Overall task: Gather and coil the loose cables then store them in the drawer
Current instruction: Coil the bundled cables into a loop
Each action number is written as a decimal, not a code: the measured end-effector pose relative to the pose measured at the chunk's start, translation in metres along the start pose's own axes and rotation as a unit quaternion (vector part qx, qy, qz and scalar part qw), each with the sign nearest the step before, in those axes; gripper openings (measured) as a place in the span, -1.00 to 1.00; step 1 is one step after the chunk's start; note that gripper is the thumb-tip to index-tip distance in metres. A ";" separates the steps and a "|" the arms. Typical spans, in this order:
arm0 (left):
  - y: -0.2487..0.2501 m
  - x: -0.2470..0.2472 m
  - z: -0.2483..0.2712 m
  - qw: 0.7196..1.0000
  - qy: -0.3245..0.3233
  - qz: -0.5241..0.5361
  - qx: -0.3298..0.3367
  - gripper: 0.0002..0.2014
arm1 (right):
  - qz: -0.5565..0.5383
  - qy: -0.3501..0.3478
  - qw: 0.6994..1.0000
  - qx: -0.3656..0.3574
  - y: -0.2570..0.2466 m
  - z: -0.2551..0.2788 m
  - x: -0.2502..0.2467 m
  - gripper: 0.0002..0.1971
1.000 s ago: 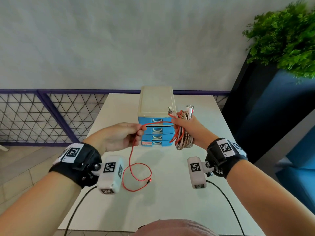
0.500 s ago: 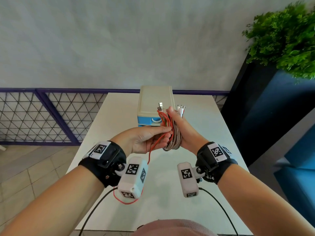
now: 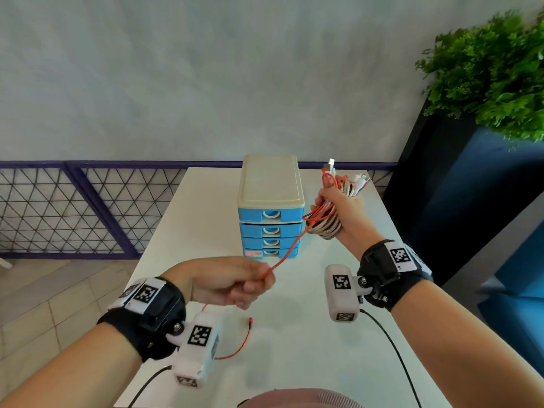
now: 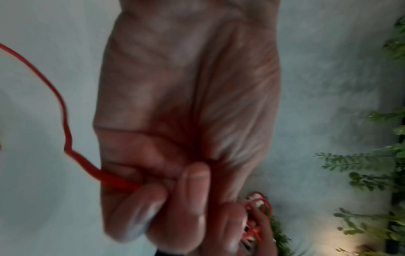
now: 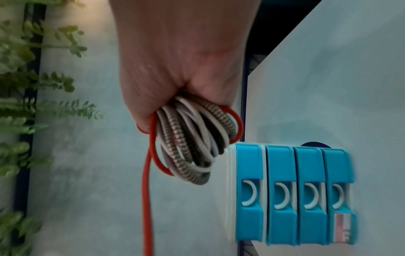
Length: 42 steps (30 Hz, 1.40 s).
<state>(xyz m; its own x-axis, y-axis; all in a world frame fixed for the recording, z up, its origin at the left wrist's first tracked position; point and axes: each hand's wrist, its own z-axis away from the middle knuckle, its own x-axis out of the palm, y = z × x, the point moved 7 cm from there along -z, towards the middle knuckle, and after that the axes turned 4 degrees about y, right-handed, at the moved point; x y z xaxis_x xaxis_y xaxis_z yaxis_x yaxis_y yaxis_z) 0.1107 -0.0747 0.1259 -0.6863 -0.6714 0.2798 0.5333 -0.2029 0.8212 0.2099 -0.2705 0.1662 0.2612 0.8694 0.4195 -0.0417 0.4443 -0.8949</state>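
We are pinching the red cable (image 3: 290, 251) between the thumb and curled fingers (image 4: 195, 194) of our left hand (image 3: 226, 282), so the strand can slide through and be paid out a little at a time. Beyond that pinch the cable is running taut, up and away to our right hand (image 3: 338, 206). Behind it, the slack is dropping below the left wrist and its free end (image 3: 250, 320) is lying on the table (image 3: 182, 219), so there is cable left to wind.

Our right-hand fingers (image 3: 316, 207) are closing around the coiled bundle (image 5: 192, 143) of white, braided and red loops, clamping the top of the coil so the turns are not springing apart; the plugs (image 3: 357, 182) are sticking out past the far side of the fist. We are keeping the line tight between the two hands, which we judge makes each new turn lie neatly against the others.

Just beside the right fingers, on their inner side, the drawer unit (image 3: 270, 207) is standing with all four blue drawers closed. We are holding the bundle near it, presumably for a short move once the winding is finished and a drawer is pulled out.
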 end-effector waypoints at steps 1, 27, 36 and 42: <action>-0.007 -0.004 0.004 1.000 -0.003 -0.021 -0.008 -0.71 | -0.016 -0.002 1.000 0.008 -0.002 -0.001 -0.002 -0.85; 0.074 -0.052 0.000 0.833 0.388 -0.378 0.114 -0.67 | 0.202 -0.181 0.960 0.076 0.044 0.041 0.040 -0.84; 0.053 -0.029 -0.002 0.964 0.210 0.149 0.064 -0.81 | 0.184 -0.128 0.973 0.048 0.041 0.029 0.021 -0.73; 0.057 0.001 -0.020 0.974 0.195 0.106 0.035 -0.86 | 0.124 -0.210 0.966 0.083 0.042 0.051 0.050 -0.47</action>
<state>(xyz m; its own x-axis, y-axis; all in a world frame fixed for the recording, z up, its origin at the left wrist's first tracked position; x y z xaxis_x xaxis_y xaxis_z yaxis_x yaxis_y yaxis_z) 0.1504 -0.1010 0.1631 -0.3174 -0.9151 0.2489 0.5980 0.0106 0.8015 0.1723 -0.1973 0.1570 -0.1903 0.9489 0.2516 -0.2156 0.2096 -0.9537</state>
